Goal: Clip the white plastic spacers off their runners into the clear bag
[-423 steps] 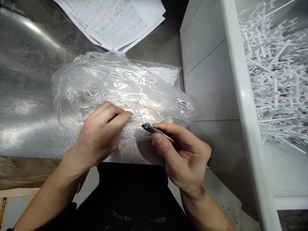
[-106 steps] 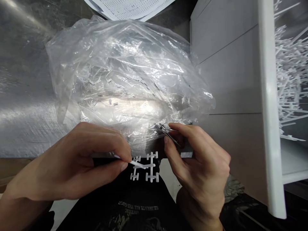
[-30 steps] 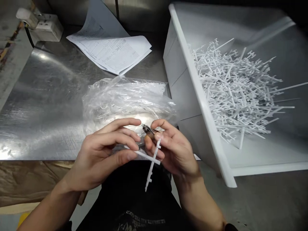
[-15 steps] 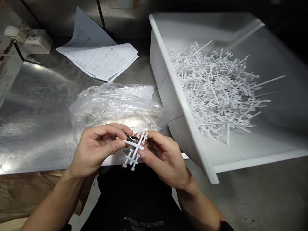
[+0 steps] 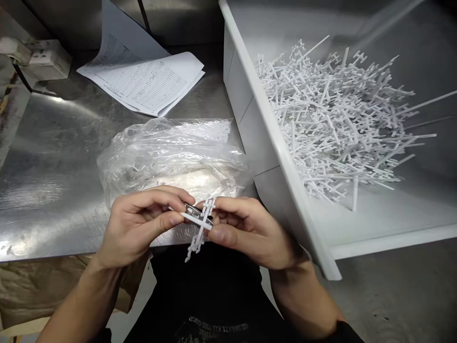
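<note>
My left hand [image 5: 137, 221] pinches the stem of a white plastic sprue [image 5: 194, 219] between thumb and fingertips. Small branched pieces stick out from the stem, above and below. Behind the stem lies a small shiny metal tool that looks like a nail clipper [image 5: 193, 210], reaching from the left fingertips to the right fingers. My right hand [image 5: 255, 231] is closed around its right end, its thumb against the end of the stem. The fingers hide part of the tool.
A clear plastic bag [image 5: 171, 152] with pale contents lies on the metal table [image 5: 46, 157] just beyond my hands. Printed sheets [image 5: 153, 83] are behind it. To the right, a large white bin [image 5: 285, 162] holds a heap of white sprues [image 5: 328, 119]. A power socket [image 5: 50, 59] sits back left.
My view has shifted slightly, so the bin looks closer. The sprue has turned a little in my fingers, and the right thumb now presses nearer the stem's end.
</note>
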Available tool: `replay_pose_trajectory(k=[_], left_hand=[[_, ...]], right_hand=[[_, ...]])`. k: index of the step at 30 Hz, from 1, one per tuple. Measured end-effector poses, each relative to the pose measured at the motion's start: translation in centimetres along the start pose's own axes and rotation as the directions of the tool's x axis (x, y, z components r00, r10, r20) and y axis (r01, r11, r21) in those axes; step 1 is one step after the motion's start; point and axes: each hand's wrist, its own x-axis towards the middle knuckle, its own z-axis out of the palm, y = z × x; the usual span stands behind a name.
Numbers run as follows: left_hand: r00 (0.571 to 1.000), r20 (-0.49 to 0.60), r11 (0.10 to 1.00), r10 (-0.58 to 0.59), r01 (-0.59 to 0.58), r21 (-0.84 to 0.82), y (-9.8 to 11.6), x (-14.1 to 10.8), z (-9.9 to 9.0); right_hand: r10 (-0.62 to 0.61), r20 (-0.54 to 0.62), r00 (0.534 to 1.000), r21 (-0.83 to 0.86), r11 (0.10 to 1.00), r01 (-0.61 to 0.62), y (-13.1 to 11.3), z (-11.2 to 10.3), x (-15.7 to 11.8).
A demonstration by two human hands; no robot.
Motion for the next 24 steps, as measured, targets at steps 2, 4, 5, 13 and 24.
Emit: replay_pose_trajectory(k=[2, 4, 5, 13, 24], left_hand=[[1.000, 0.010, 1.000, -0.001, 0.000, 0.014, -0.1, -0.1, -0.3], [1.000, 0.011, 1.000, 0.001, -0.001, 0.005, -0.3, -0.2, -0.6], [1.000, 0.003, 1.000, 0.010, -0.010, 0.000, -0.4, -0.3, -0.8], [0.987, -0.161, 0.985, 0.010, -0.037, -0.166, -1.4, -0.9, -1.6], [0.991, -0.120, 0.986, -0.054, 0.034, -0.164, -1.4, -1.3, -1.3]], right_hand=[[0.028, 0.003, 1.000, 0.021, 0.999, -0.028, -0.1, 0.1, 0.0], [0.057, -0.008, 0.998, 0.019, 0.998, -0.057, 0.0, 0.2, -0.1], [0.071, -0.026, 0.997, 0.022, 0.997, -0.070, 0.1, 0.3, -0.1], [-0.088, -0.335, 0.938, 0.019, 0.995, 0.100, 1.4, 0.5, -0.4], [-0.223, -0.338, 0.914, -0.038, 0.974, 0.224, 2.3, 1.2, -0.2]])
